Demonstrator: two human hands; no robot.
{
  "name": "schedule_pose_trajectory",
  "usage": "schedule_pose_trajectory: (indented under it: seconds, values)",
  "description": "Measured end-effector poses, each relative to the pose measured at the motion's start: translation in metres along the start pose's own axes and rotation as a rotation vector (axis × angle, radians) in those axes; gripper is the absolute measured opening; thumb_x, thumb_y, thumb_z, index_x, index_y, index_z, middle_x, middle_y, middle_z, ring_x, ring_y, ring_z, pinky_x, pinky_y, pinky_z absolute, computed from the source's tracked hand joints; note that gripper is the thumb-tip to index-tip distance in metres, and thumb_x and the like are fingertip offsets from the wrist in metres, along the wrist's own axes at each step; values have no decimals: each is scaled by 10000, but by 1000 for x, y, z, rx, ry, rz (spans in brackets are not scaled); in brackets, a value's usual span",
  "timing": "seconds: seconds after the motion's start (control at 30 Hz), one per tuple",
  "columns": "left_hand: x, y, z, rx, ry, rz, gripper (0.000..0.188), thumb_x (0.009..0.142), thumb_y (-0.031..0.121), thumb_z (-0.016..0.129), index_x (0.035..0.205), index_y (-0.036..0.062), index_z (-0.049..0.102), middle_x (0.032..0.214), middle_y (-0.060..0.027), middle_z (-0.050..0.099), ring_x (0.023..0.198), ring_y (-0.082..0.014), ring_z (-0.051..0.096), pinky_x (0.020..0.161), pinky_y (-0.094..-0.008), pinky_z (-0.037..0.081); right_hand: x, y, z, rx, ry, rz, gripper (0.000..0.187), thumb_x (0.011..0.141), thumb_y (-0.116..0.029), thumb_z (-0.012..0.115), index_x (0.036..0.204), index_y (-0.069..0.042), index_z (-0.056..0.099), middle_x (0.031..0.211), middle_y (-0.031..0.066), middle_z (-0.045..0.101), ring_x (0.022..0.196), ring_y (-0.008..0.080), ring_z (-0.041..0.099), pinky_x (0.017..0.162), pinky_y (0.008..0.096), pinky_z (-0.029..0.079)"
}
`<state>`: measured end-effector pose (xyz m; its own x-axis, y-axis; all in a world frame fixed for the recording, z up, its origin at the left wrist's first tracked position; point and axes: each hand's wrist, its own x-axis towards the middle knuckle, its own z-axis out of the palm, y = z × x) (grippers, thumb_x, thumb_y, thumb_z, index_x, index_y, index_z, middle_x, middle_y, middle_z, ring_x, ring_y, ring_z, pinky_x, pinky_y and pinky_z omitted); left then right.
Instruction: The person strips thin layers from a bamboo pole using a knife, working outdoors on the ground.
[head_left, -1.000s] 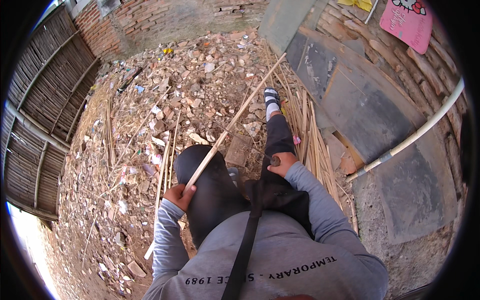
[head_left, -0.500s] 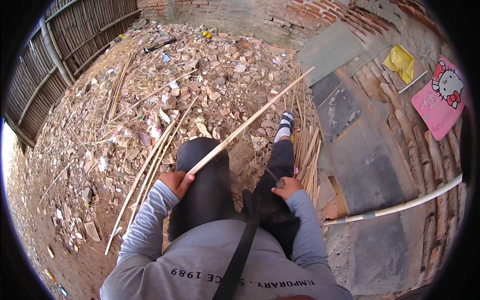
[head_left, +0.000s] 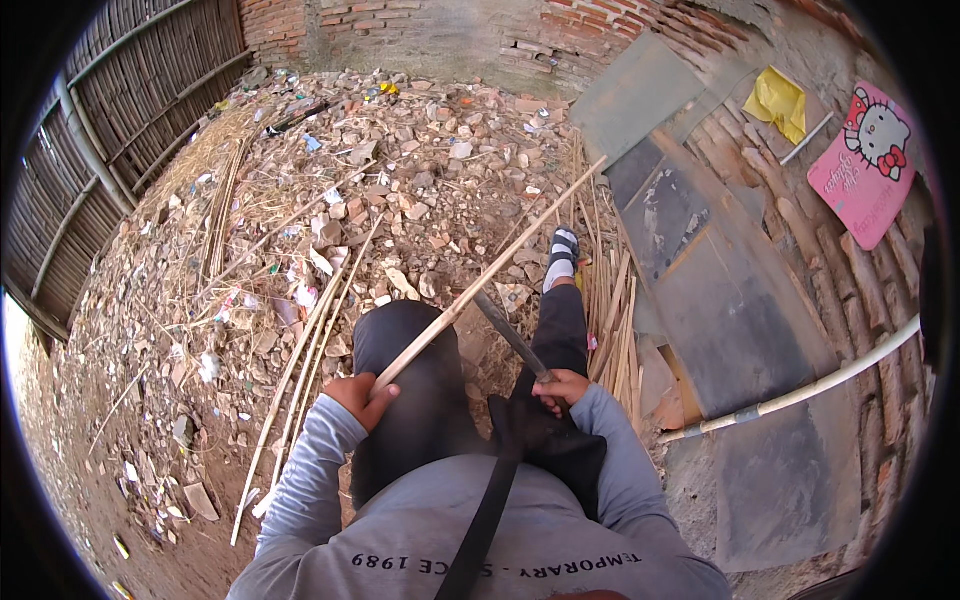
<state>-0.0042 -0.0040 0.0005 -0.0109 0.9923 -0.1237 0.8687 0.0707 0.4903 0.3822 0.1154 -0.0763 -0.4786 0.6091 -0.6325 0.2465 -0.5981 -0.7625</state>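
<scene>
A long pale bamboo strip [head_left: 510, 254] slants up and right across my left thigh, out over the rubble. Its near end is gripped by my left hand [head_left: 358, 402], the thumb lying along it. My right hand [head_left: 566, 391], above my right thigh, is closed round the handle of a dark-bladed knife [head_left: 511, 335]. The blade points up and left, its tip at or close to the underside of the strip; whether they touch I cannot tell. Where the fingers wrap it, the handle is mostly hidden.
Several long bamboo strips [head_left: 305, 375] lie on the ground left of my leg. More cut strips [head_left: 617, 315] are bundled beside my right foot. Dark flat boards [head_left: 745, 325] and a curved pale pole [head_left: 800, 398] lie at the right. Broken rubble [head_left: 420, 180] covers the ground ahead.
The knife, blurred near my right hand before, now shows plainly with its blade raised toward the strip. The strip's far end has shifted slightly left and down with the whole view.
</scene>
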Motion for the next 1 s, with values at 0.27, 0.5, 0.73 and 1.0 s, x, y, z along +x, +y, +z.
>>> schedule_pose_trajectory:
  seconds: [0.27,0.5,0.73,1.0]
  values:
    - [-2,2,3,34,171,106,485,894,447,593,667,27,512,554,-193,533,562,-395,574,542,-463,447,12,19,-8,209,68,54,287,810,-242,746,766,-121,490,587,-8,456,473,102,423,425,272,339]
    - [-1,23,4,-30,160,128,452,892,399,622,678,20,501,588,-215,533,588,-424,565,545,-477,427,14,33,-13,187,57,-40,261,791,-235,767,818,-102,543,596,-4,471,476,105,441,419,271,366]
    - [8,29,6,80,145,114,451,911,401,586,701,7,524,618,-235,564,625,-447,580,560,-503,442,13,25,2,-205,109,-75,294,774,-244,791,862,-78,565,596,-1,493,470,109,485,418,278,416]
    - [6,23,14,82,179,98,412,948,386,524,744,27,522,621,-230,581,611,-443,589,553,-508,463,-10,37,-8,208,304,-388,201,841,-151,710,858,-79,524,611,15,505,474,118,495,440,287,442]
